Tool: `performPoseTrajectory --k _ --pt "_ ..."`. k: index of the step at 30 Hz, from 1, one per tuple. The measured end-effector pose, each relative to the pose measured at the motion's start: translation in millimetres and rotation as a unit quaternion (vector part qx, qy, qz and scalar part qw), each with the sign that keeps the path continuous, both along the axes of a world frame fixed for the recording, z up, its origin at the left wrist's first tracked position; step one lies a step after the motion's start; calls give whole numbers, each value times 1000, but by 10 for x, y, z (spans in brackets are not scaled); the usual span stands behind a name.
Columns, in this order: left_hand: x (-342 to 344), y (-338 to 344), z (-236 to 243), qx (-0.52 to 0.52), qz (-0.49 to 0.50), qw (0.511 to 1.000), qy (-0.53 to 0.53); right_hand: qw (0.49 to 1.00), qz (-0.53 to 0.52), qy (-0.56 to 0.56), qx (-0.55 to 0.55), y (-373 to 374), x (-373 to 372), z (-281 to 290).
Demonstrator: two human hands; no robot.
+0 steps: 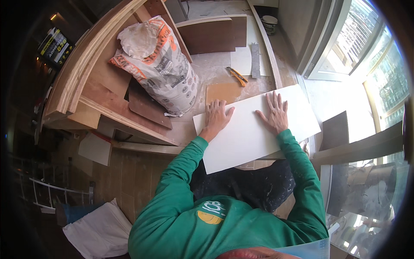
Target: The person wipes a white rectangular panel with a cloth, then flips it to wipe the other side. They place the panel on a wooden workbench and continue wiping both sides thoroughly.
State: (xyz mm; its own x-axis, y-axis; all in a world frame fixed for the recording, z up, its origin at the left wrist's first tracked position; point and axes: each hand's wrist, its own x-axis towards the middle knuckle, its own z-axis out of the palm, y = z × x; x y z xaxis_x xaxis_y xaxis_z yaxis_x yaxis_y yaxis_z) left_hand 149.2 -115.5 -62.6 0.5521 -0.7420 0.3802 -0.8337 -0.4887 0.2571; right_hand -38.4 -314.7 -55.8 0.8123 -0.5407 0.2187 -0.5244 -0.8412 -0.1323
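A white rectangular board [250, 136] lies tilted in front of me, its near edge sticking out past the worktop's front edge. My left hand [216, 115] rests near its far left corner, fingers side by side at the far edge and thumb apart. Flat on the board's right half, my right hand [275, 113] spreads its fingers. Neither hand is wrapped round anything. Just beyond the board are an orange-and-black utility knife [238, 77] and a small tan sheet [222, 93]. A grey metal strip [255, 60] lies farther back on a white piece [241, 60].
At the left, a large paper sack [161, 69] leans inside a plywood frame [79, 86]. Brown panels [211, 35] stand at the back. A bucket [269, 23] sits far right, near an open window [345, 39]. White cloth [99, 231] lies on the floor, lower left.
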Motion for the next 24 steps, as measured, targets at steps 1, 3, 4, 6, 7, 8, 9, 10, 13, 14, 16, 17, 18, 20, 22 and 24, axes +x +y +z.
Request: performPoseTrajectory --k 1,3,4,6,7,8,9,10,13,14,16,17,18,20,22,24 --pt "-35 30 -4 18 4 1000 -20 1000 -14 -25 12 -70 -45 -91" --pt "24 150 79 22 19 1000 9 1000 0 -5 9 -133 36 17" --pt "12 285 58 28 15 998 47 1000 7 1 20 -96 1 35" --pt "54 361 67 23 13 998 64 999 -23 4 23 3 89 119" --pt "59 336 23 14 20 999 49 998 -55 6 16 60 167 156" --pt "54 325 -19 7 28 999 37 996 -87 11 10 140 218 218" --pt "51 359 -66 -3 23 998 56 999 -39 -22 -21 278 237 248" --pt "95 372 -91 -18 23 997 72 997 14 -57 -57 554 295 448" --pt "120 295 -161 -40 8 997 72 988 135 58 38 1128 55 66" --pt "162 269 -178 -45 -2 998 53 991 132 23 16 1025 75 -19" --pt "281 213 -239 -73 -1 997 -16 992 122 29 -3 1052 141 36" --pt "253 227 -324 -83 0 995 -60 993 113 38 -6 1147 83 45" --pt "215 280 -415 -92 3 990 -104 992 118 26 17 1218 91 63" --pt "167 298 -314 -3 30 990 -137 985 175 -3 -2 1561 72 355" --pt "85 258 -302 20 30 993 -110 974 219 52 22 1864 -59 244" --pt "173 300 -315 -7 26 999 -42 972 232 36 28 1958 -152 107"
